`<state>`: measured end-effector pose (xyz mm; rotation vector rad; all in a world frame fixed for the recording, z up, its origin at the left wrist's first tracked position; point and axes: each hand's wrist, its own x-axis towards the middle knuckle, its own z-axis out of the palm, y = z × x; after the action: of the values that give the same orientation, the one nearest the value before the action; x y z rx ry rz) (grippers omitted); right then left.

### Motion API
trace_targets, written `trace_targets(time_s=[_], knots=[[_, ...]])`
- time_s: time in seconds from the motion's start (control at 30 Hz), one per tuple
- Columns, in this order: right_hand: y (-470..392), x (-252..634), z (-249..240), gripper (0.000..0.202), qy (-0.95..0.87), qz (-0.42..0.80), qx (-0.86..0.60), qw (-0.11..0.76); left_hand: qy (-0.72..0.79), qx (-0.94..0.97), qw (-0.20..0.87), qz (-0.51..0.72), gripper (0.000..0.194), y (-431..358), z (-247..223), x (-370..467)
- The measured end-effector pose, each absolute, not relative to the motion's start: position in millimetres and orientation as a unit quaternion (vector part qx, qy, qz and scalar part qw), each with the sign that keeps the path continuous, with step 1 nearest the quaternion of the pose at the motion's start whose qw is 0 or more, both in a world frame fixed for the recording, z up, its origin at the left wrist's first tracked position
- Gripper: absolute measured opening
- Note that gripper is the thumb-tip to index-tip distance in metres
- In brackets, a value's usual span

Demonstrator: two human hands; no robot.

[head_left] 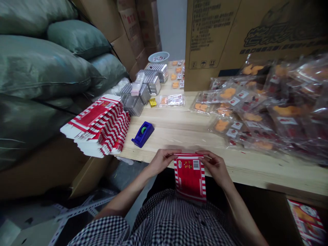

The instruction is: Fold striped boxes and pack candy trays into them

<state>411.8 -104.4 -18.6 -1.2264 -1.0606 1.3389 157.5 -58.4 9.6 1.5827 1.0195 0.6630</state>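
Note:
A red box (190, 179) with white-striped sides and a barcode hangs over the table's front edge, close to my body. My left hand (162, 160) pinches its top left corner, thumb in front and fingers behind. At the top right corner, my right hand (214, 166) grips the same box in a similar way. Left of my hands lies a blue tape dispenser (142, 134) with a green core. A stack of flat red-and-white striped boxes (102, 123) leans at the table's left edge.
Clear packs of orange pieces (228, 92) are heaped on the right, before a large carton (212, 44). Rows of clear plastic cases (133, 102), a yellow packet (152, 102) and a bowl (159, 57) stand at the back. Green sacks (38, 65) pile up on the left.

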Motion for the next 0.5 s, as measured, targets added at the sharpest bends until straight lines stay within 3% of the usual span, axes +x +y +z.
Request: trace_targets(time_s=[0.27, 0.5], knots=[[-96, 429, 49, 0.013, -0.569, 0.339, -0.498, 0.560, 0.293, 0.761, 0.461, 0.350, 0.031, -28, 74, 178], [-97, 440, 35, 0.012, -0.524, 0.383, -0.499, 0.574, 0.286, 0.726, 0.515, 0.356, 0.028, -22, 59, 196]])
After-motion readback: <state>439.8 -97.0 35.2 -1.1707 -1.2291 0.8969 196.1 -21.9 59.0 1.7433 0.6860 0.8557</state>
